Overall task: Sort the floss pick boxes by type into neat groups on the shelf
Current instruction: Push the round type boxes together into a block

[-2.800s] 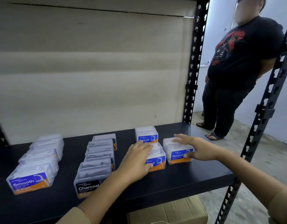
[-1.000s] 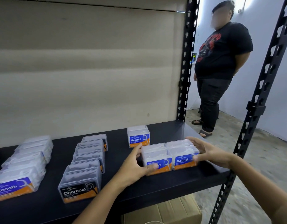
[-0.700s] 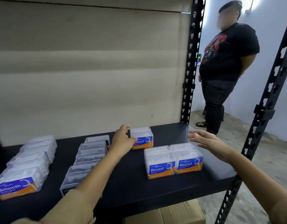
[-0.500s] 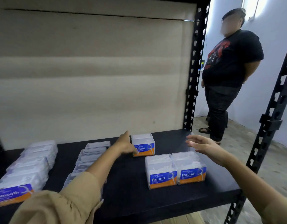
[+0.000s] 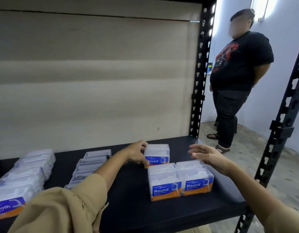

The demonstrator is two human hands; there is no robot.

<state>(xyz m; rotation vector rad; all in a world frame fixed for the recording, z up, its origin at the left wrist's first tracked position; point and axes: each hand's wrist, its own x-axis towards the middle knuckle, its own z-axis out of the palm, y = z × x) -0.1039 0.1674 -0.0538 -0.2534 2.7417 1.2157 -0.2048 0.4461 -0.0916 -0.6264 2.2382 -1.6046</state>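
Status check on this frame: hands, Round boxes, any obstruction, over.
Left grip holds the rear Round box. Right grip open, hovering over the front Round pair. Nothing visible between box and pair; bystander beyond the rack.

Dim, flat light lies on the shelf (image 5: 132, 207). A lamp (image 5: 261, 7) high at the far right glares bluish-white and leaves a pale sheen on the shelf's far right corner. The right post (image 5: 286, 115) bows with lens distortion, and the near sleeve (image 5: 61, 211) and left boxes (image 5: 27, 174) are blurred.
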